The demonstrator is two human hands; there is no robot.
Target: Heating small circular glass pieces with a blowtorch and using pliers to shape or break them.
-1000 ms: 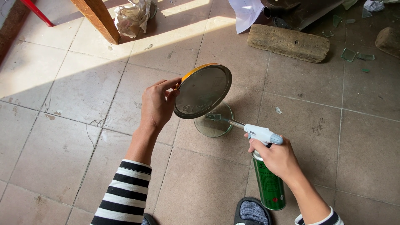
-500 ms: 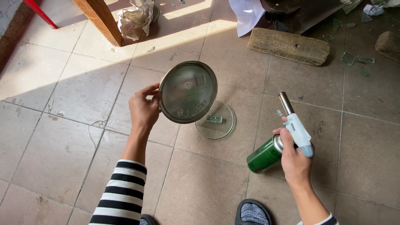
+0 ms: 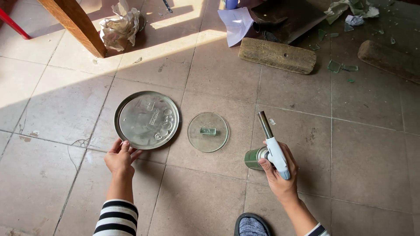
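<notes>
Both hands are working low: the left hand (image 3: 119,158) is touching the metal lid (image 3: 147,119) flat on the floor with loose fingers, holding nothing — the right hand (image 3: 280,172) is closed around the torch (image 3: 272,147), nozzle away from the glass disc (image 3: 208,132).

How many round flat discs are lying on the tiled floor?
2. The metal lid lies at the left, its near rim at the left hand. The smaller glass disc lies just right of it, apart.

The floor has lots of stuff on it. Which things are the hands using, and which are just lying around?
In use: round metal lid by the left hand; gas torch in the right hand; glass disc.
Lying about: crumpled paper; wooden block; glass shards.
</notes>
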